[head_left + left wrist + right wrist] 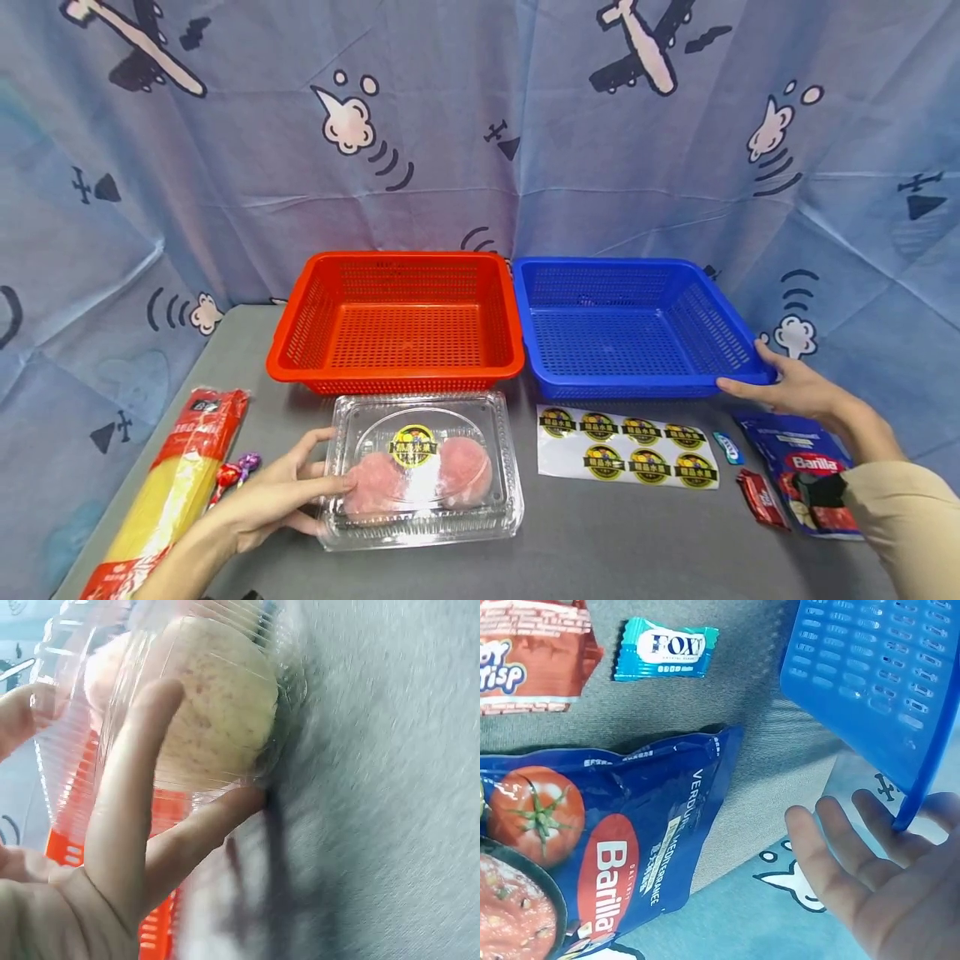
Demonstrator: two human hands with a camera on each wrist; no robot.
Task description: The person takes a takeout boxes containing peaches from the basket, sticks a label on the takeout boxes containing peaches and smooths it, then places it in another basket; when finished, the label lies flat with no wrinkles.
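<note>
My left hand (273, 492) grips the left side of a clear plastic fruit box (498, 467) with two pinkish round fruits (465, 471) and a round label on its lid. In the left wrist view, fingertips (161, 697) lie against its ribbed wall, in front of one fruit (225, 705); another finger reaches its lower edge near the table. My right hand (810, 392) holds the front right corner of a blue plastic basket (622, 387), with thumb and fingers at the rim. In the right wrist view the basket corner (900, 787) sits between them.
A red basket (397, 383) stands left of the blue one. A label sheet (630, 448), blue candy (727, 447), red snack packet (761, 498) and Barilla pouch (802, 467) lie at right. A noodle pack (165, 492) and lollipops (228, 475) lie at left. Patterned cloth hangs behind.
</note>
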